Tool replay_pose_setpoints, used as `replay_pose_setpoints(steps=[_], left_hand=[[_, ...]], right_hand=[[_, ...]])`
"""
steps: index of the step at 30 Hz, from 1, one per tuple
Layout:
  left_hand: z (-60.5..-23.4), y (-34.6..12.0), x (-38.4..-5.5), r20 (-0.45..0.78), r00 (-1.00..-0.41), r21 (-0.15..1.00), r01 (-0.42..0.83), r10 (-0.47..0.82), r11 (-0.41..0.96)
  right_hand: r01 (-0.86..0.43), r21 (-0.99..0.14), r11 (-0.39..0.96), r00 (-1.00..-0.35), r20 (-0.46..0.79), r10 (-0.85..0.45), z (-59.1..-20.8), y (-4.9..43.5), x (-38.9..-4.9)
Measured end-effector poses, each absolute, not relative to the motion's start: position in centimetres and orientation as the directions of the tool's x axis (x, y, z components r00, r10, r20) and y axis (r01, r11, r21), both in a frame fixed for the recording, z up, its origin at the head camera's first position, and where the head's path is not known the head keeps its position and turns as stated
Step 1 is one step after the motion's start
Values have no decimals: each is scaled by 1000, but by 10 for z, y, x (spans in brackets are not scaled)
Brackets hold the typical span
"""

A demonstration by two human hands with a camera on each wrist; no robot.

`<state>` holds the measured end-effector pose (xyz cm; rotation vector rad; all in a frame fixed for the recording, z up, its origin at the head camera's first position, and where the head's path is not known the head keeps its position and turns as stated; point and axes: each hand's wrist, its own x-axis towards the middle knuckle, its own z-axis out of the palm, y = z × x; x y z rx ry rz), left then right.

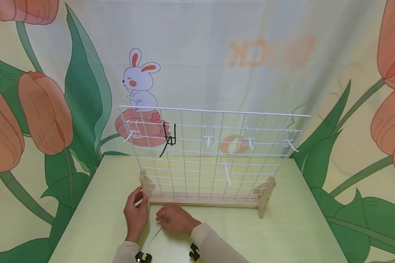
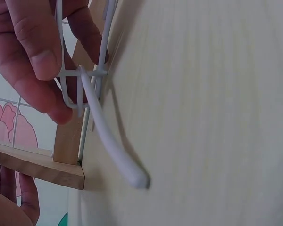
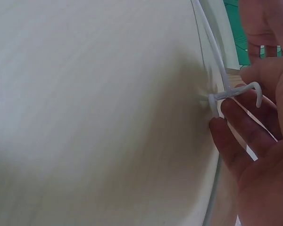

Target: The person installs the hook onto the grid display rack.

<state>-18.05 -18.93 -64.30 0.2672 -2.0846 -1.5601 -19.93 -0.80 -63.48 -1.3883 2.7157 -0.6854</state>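
Note:
Near the front of the table, my right hand (image 1: 179,220) pinches a white wire hook (image 2: 114,141) whose long prong points down and toward me in the head view. In the right wrist view the hook's bent end (image 3: 258,94) sticks out past the fingers. My left hand (image 1: 136,215) grips the left wooden foot (image 1: 146,188) of a display stand, thumb on one side, fingers on the other. The stand carries a white wire grid panel (image 1: 202,110). A black hook (image 1: 166,144) hangs at the panel's upper left.
Several white hooks hang along the grid's upper rows, one at the far right (image 1: 289,143); another white hook (image 1: 227,173) sits lower. The right wooden foot (image 1: 266,197) stands on the pale table (image 1: 299,226). Behind is a curtain (image 1: 197,54) printed with tulips and a rabbit.

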Motion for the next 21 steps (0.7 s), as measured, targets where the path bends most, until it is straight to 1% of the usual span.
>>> replay_pose_setpoints(steps=[4,8,11,14,21], left_hand=[[-644,-189,-181,304,-842,936,175,-446,307],[-645,-189,-182,314,-837,931,181,-447,316],[-645,-188,-182,308,-838,932,172,-450,318],[-645,-188,-181,301,-841,934,163,-450,319],[-645,-188,-180,273,-850,935,123,-451,334]], right_hand=[[-747,-397,533,-632,177,-755,-635,-4,-198],[-694,-458,555,-677,154,-720,-636,4,-198],[-674,-488,554,-695,164,-700,-638,11,-198],[-683,-493,539,-692,201,-694,-640,16,-197],[-719,-445,535,-677,268,-686,-640,25,-194]])
